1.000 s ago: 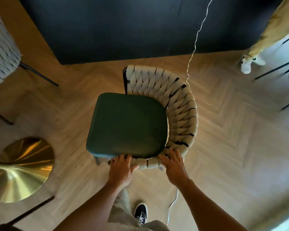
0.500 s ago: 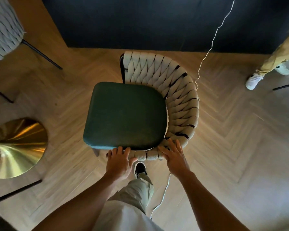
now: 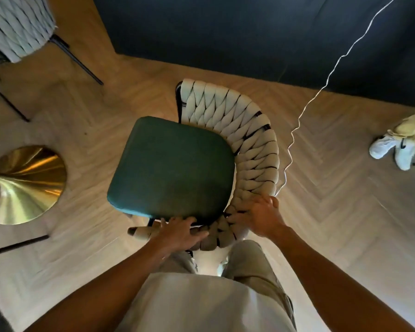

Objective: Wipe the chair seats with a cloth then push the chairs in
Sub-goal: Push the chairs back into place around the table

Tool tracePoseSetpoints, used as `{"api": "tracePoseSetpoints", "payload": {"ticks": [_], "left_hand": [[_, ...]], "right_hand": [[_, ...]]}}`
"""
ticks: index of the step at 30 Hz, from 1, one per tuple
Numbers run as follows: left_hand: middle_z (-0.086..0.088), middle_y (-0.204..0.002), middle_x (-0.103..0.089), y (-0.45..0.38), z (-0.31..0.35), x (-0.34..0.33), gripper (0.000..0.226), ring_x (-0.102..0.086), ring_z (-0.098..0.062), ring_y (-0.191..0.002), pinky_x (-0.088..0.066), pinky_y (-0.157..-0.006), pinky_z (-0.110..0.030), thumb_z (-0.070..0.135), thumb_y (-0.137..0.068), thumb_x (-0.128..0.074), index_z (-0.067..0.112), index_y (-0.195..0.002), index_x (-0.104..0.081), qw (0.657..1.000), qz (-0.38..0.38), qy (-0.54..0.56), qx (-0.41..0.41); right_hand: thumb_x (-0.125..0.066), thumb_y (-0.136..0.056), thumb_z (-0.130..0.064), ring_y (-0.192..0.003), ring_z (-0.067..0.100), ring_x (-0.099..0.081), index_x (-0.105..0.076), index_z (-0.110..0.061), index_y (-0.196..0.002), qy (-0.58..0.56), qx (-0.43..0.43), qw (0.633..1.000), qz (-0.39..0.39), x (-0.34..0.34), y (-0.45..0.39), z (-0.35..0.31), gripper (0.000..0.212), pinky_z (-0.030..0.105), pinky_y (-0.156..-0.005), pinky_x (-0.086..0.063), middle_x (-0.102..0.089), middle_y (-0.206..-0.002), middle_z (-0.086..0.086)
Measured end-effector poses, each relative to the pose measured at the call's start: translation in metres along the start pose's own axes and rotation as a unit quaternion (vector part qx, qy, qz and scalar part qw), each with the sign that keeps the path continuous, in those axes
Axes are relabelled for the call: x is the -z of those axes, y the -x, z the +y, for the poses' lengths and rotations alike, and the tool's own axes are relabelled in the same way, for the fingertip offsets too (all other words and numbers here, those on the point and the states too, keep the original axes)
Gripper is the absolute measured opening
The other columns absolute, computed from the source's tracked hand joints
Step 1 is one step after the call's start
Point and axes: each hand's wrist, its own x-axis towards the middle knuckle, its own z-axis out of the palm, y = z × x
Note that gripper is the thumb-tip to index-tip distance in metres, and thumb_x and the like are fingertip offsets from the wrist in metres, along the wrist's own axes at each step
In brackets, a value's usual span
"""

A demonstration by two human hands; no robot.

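The chair [image 3: 201, 164] stands on the wood floor [image 3: 333, 212], directly ahead of the person, its green seat [image 3: 173, 168] ringed on the far and right sides by a woven pale backrest [image 3: 254, 149]. The left hand [image 3: 180, 233] lies on the near end of the backrest, its fingers [image 3: 197, 232] spread and laid over the weave, just below the seat's near edge. The right hand [image 3: 259, 214] grips the backrest at the near right curve, its fingers curled round the weave. A white cable [image 3: 321, 89] hangs past the chair's right side. A brass base [image 3: 22, 185] sits to the left, well apart. Another chair [image 3: 17, 27] is at the upper left, and a second person's white shoes [image 3: 393, 149] stand at the right edge.
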Motion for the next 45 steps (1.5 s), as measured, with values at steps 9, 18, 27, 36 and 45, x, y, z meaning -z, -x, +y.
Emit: {"api": "tracePoseSetpoints", "payload": {"ticks": [9,18,27,36,45], "left_hand": [[-0.015,-0.129,-0.051,-0.069,0.144,0.0,0.05,-0.051,-0.035,-0.117,-0.041,-0.099,-0.044,0.052,-0.098,-0.033,0.022,-0.137,-0.043,0.976,0.076,0.202,0.035],[-0.008,-0.147,-0.039,-0.117,0.276,-0.017,0.066,-0.046,-0.032,-0.127,-0.038,-0.104,-0.044,0.066,-0.091,-0.023,0.028,-0.145,-0.03,0.913,0.154,0.262,0.271],[-0.009,-0.104,-0.066,-0.126,0.305,-0.019,0.074,-0.053,-0.035,-0.115,-0.002,-0.111,-0.068,0.087,-0.072,-0.036,0.025,-0.096,-0.069,0.825,0.239,0.27,0.434],[-0.003,-0.091,-0.062,-0.128,0.297,-0.027,0.08,-0.057,-0.029,-0.103,-0.004,-0.109,-0.066,0.095,-0.062,-0.037,0.027,-0.088,-0.071,0.764,0.305,0.318,0.471],[-0.002,-0.09,-0.058,-0.131,0.248,-0.006,0.092,-0.052,-0.031,-0.106,0.021,-0.106,-0.059,0.098,-0.061,-0.024,0.029,-0.097,-0.072,0.729,0.31,0.347,0.502]], "right_hand": [[-0.024,-0.079,-0.074,-0.138,0.023,-0.02,-0.053,-0.043,-0.126,0.178,0.193,0.964,-0.047,0.06,-0.107,0.12,0.063,0.049,-0.112,-0.003,-0.043,-0.139,-0.01],[-0.027,-0.092,-0.067,-0.144,0.027,-0.015,-0.054,-0.035,-0.128,0.181,0.415,0.89,-0.054,0.101,-0.177,0.179,0.056,0.051,-0.116,-0.001,-0.043,-0.143,0.0],[-0.01,-0.075,-0.09,-0.143,0.028,-0.021,-0.045,-0.04,-0.137,0.255,0.493,0.826,-0.098,0.111,-0.214,0.185,0.086,0.059,-0.112,-0.004,-0.042,-0.147,0.0],[-0.032,-0.08,-0.082,-0.122,0.027,-0.049,-0.059,-0.04,-0.119,0.225,0.509,0.827,-0.075,0.099,-0.222,0.177,0.063,0.057,-0.105,-0.013,-0.061,-0.123,0.002],[-0.011,-0.08,-0.083,-0.127,0.029,-0.045,-0.06,-0.037,-0.121,0.247,0.524,0.812,-0.066,0.105,-0.253,0.108,0.079,0.06,-0.11,-0.002,-0.058,-0.126,0.003]]}}
